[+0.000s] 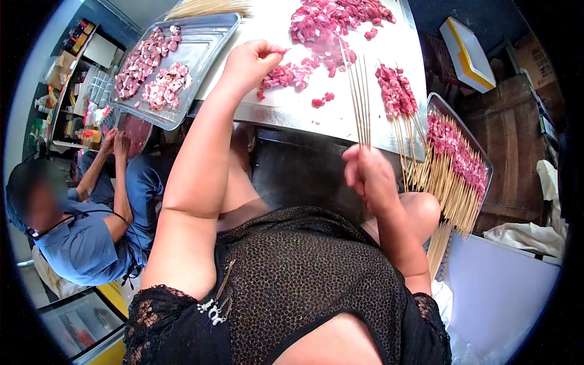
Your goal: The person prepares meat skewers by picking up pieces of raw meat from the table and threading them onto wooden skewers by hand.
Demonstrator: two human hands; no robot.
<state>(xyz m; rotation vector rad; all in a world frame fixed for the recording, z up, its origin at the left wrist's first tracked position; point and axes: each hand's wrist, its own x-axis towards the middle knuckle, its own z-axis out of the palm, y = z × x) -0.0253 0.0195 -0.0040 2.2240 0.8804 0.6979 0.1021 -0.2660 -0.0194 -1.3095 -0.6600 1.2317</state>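
My left hand (255, 61) is raised over the table's left side, thumb and forefinger pinching a small piece of raw meat (286, 51). My right hand (372, 176), in front of the table's near edge, is closed around the lower ends of several thin bamboo skewers (360, 100). These fan upward over the white tabletop, and no meat shows on them. Between my hands lie loose pieces of meat (289, 75), with a bigger heap (328, 21) behind. Right of the held skewers, a few meat-loaded skewers (395, 91) rest on the table.
A metal tray (210, 45) with two meat piles stands at the table's left. At right, another tray (483, 143) carries many loaded skewers. Bare sticks (210, 7) lie at the back left. A person in blue (91, 234) sits at left, hands near red meat.
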